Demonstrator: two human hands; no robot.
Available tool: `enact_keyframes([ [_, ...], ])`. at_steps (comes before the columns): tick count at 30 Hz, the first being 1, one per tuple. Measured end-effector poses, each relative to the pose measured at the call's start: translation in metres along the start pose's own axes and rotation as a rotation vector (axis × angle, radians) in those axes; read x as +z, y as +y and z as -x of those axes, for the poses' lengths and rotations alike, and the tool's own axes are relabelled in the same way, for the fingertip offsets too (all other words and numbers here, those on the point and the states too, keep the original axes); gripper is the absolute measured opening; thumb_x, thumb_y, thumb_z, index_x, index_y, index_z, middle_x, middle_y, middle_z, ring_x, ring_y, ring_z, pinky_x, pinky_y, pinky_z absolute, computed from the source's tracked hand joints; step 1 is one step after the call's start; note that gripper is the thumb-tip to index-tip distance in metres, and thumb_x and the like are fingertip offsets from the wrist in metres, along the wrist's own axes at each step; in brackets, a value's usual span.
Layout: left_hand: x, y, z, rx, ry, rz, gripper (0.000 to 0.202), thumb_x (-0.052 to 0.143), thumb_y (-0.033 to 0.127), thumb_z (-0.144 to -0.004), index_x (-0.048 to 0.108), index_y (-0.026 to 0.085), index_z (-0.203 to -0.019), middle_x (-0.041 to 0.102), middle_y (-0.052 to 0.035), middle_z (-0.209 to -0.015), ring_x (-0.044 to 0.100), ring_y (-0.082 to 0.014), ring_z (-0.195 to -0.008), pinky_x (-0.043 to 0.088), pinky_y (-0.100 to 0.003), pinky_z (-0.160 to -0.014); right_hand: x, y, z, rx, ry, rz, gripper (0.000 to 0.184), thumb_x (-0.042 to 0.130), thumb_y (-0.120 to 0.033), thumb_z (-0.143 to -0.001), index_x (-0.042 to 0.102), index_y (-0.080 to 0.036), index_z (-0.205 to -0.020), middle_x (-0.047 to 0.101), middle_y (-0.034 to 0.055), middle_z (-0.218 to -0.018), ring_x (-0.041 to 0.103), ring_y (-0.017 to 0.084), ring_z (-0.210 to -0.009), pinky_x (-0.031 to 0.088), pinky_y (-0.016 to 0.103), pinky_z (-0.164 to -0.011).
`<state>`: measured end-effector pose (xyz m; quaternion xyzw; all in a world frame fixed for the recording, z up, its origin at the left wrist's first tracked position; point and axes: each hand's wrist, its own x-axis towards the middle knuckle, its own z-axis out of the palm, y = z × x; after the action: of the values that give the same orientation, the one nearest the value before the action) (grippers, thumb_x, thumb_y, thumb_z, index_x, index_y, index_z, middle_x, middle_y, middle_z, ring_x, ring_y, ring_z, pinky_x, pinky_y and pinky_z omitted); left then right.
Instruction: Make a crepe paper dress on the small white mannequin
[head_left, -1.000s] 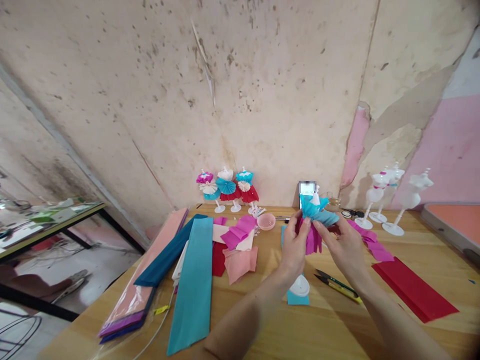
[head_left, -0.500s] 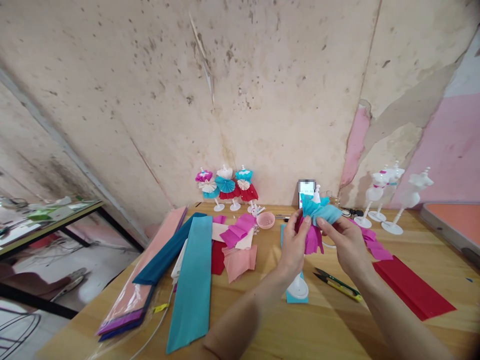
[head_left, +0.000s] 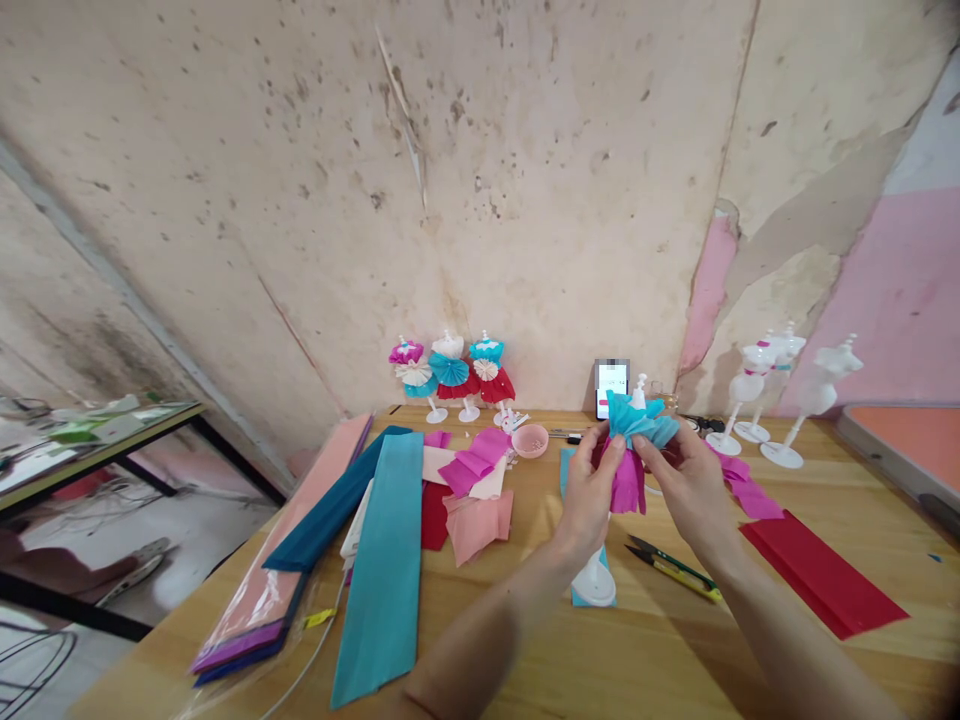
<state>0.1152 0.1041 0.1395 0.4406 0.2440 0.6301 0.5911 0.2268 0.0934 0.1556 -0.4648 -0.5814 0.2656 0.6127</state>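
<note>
A small white dress form (head_left: 638, 392) stands upright in the grip, its neck poking out above a ruffle of turquoise crepe paper (head_left: 639, 420), with a magenta crepe-paper skirt (head_left: 628, 485) hanging below. The left hand (head_left: 591, 490) pinches narrowly around the skirt's upper part, and the right hand (head_left: 691, 480) pinches the ruffle's edge between fingers and thumb.

The form in the grip has paper on it, but its layers look loose and uneven. Beyond the grip and to the left, three dressed forms (head_left: 450, 375) stand complete with skirts and paper rosettes. To the right of the grip, three bare white forms (head_left: 750, 392) have little or no paper on them. Just below the grip, a round white stand base (head_left: 595, 582) sits on a turquoise paper scrap (head_left: 589, 598), and further right lie yellow-handled thread snips (head_left: 673, 573). Left of the hands are a pink bowl (head_left: 531, 440) and loose paper pieces.

The fingers hide the form's waist, so how the paper is fixed there cannot be seen. A dark red patch behind the hands is hard to make out, and the phone (head_left: 611, 388) beyond them is partly blurred.
</note>
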Motion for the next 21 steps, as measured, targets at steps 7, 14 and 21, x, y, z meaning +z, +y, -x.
enact_keyframes([
  [7, -0.002, 0.001, 0.0, 0.004, -0.04, -0.048, 0.033, 0.065, 0.041, -0.086, 0.066, 0.026, -0.115, 0.067, -0.0056, -0.119, 0.06, -0.0233, -0.113, 0.043, -0.038, -0.103, 0.0, 0.001, 0.002, -0.088, 0.083, 0.217, 0.027, 0.062, -0.046, -0.087, 0.057, -0.02, -0.092, 0.066, 0.0039, -0.085, 0.061, 0.018, -0.074, 0.048, 0.031, -0.065],
  [14, -0.006, 0.002, -0.003, -0.026, -0.103, -0.064, 0.031, 0.066, 0.041, -0.085, 0.069, 0.022, -0.109, 0.069, -0.0053, -0.11, 0.063, -0.0214, -0.105, 0.045, -0.034, -0.097, -0.002, -0.005, 0.006, -0.127, 0.08, 0.215, 0.023, 0.061, -0.044, -0.089, 0.057, -0.022, -0.091, 0.064, 0.0014, -0.081, 0.059, 0.016, -0.067, 0.046, 0.029, -0.062],
  [21, -0.008, -0.004, -0.006, -0.063, -0.005, 0.037, 0.026, 0.066, 0.038, -0.085, 0.065, 0.025, -0.108, 0.067, -0.0021, -0.111, 0.063, -0.017, -0.103, 0.047, -0.03, -0.093, -0.006, -0.015, 0.009, -0.176, 0.005, 0.174, 0.02, 0.056, -0.04, -0.093, 0.062, -0.021, -0.091, 0.067, 0.0037, -0.087, 0.061, 0.017, -0.077, 0.049, 0.03, -0.069],
])
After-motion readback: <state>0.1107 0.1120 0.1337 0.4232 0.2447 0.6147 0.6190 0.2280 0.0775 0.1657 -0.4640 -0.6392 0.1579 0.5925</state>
